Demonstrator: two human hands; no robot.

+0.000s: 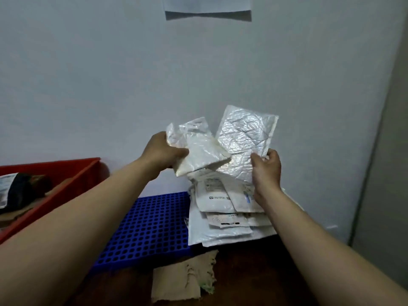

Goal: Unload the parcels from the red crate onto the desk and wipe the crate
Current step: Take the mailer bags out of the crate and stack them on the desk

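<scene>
Left hand (162,151) grips crumpled white parcel (198,149); right hand (266,171) pinches bubble mailer (245,138), both above parcel stack (223,213) at bench (254,279) far edge. Two parcels in hands; stack count unclear; one dark parcel (24,188) in red crate (72,173), left edge. One blue perforated mat (150,224), one beige cloth (185,274). White wall (110,85) behind

Looks like a small mail room or office corner. Shows a plain pale wall (110,85) at 12 o'clock with a paper sheet (207,4) stuck up high, a heap of white parcels (223,217) at 6 o'clock on a brown desk (254,279), and a red crate (84,171) at 9 o'clock.
</scene>
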